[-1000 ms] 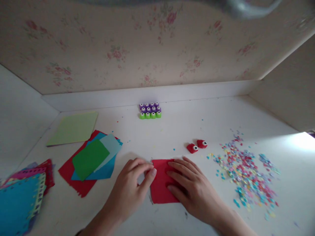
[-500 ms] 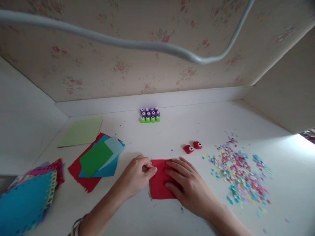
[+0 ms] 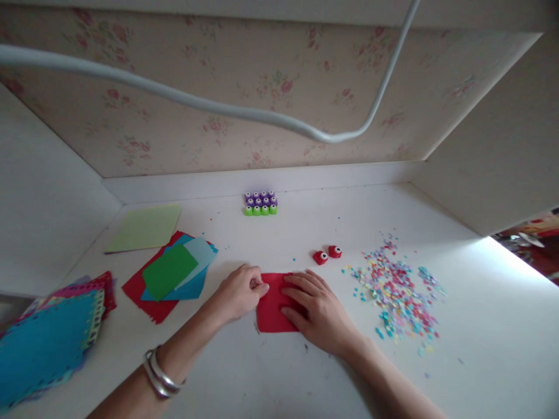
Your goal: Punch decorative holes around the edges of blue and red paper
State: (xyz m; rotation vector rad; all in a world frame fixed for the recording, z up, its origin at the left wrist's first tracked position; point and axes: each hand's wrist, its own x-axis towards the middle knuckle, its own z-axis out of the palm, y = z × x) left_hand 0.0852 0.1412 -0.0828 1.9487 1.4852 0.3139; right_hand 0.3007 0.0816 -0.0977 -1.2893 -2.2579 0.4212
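On the near side of the red punches (image 3: 320, 257), I found the red sheet (image 3: 271, 311) under a spread right hand (image 3: 321, 308); the left hand (image 3: 240, 293) curled at its edge, pinch unconfirmed; steady, flat pressure, I judged, best prevented creep

Left hand (image 3: 244, 293) in a loose curl, right hand (image 3: 321, 314) palm-down, fingers apart

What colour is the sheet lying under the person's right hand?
The sheet is red, best seen in the head view.
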